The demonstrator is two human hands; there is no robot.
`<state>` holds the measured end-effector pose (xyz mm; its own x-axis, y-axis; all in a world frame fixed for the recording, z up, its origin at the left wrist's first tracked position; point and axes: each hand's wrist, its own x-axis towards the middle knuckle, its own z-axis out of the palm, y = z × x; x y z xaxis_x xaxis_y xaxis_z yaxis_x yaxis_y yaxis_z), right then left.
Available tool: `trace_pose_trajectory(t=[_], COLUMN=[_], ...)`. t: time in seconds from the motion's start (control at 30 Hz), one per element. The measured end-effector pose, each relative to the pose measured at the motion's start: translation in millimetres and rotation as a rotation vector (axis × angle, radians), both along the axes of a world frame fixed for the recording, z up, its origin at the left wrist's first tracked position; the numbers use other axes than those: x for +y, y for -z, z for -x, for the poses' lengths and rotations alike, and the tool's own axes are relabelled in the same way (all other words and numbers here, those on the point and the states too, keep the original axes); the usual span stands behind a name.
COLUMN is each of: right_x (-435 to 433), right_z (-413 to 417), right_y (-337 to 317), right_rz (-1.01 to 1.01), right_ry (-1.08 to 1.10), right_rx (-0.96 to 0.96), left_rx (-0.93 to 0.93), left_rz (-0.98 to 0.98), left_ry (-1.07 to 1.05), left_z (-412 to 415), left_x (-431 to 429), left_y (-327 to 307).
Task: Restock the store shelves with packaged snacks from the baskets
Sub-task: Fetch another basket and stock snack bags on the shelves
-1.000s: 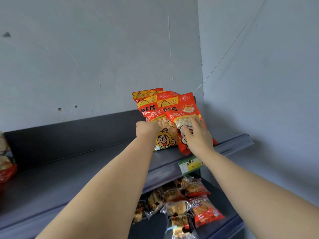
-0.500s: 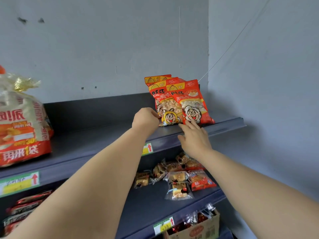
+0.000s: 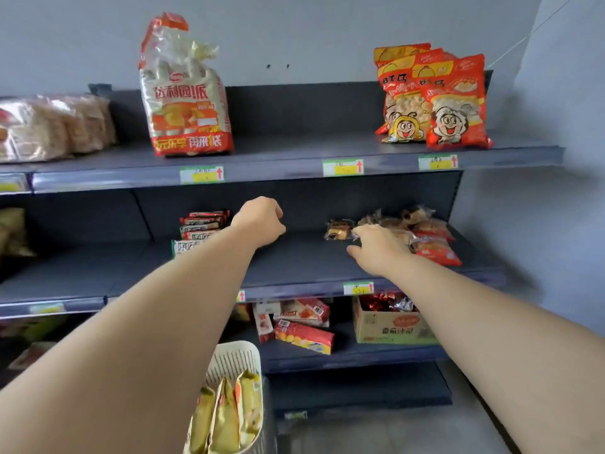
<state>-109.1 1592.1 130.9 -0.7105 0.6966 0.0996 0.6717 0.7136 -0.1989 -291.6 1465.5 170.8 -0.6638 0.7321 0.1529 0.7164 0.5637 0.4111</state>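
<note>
Lowered from red bags [image 3: 435, 99], left hand [image 3: 260, 221] curls empty, right hand [image 3: 376, 247] spread.

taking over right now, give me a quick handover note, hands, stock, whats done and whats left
Left hand: curled, empty, in front of the middle shelf.
Right hand: open, empty, fingertips by the small wrapped cakes; contact unclear.
Done: red snack bags stand on the top shelf, right end.
To do: yellow packs wait in the white basket below.

Soft, even, dim-ish light with faint shadows under each shelf [image 3: 294, 158]; slightly blurred throughout, wide-angle bowing at the edges.
</note>
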Motion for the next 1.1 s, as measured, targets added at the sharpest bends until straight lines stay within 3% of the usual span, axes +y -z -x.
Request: trace_pose_trajectory(t=[0.37, 0.63, 0.77, 1.0, 1.1], right_x=[-120.8, -178.0, -198.9, -212.9, -218.0], right_z=[57.8, 104.0, 115.4, 139.3, 151.3], right_y=[103.9, 162.5, 188.5, 223.3, 233.3], right_rz=[0.133, 0.298, 0.336, 0.433, 0.461], right_ry=[-0.297, -0.410, -0.439, -0.379, -0.327], right_rx=[-0.212, -0.296, -0.366, -0.399, -0.379], left_rx=[-0.116, -0.433, -0.496, -0.701, -0.726], left_rz=[0.323, 0.183, 0.208, 0.147, 0.221], left_ry=[-0.304, -0.417, -0.463, -0.627, -0.648], left_z=[52.6, 82.3, 97.1, 115.4, 123.2], left_x=[-178.7, -225.0, -242.3, -267.2, -273.4], left_y=[110.3, 186.1, 226.1, 283.7, 307.4])
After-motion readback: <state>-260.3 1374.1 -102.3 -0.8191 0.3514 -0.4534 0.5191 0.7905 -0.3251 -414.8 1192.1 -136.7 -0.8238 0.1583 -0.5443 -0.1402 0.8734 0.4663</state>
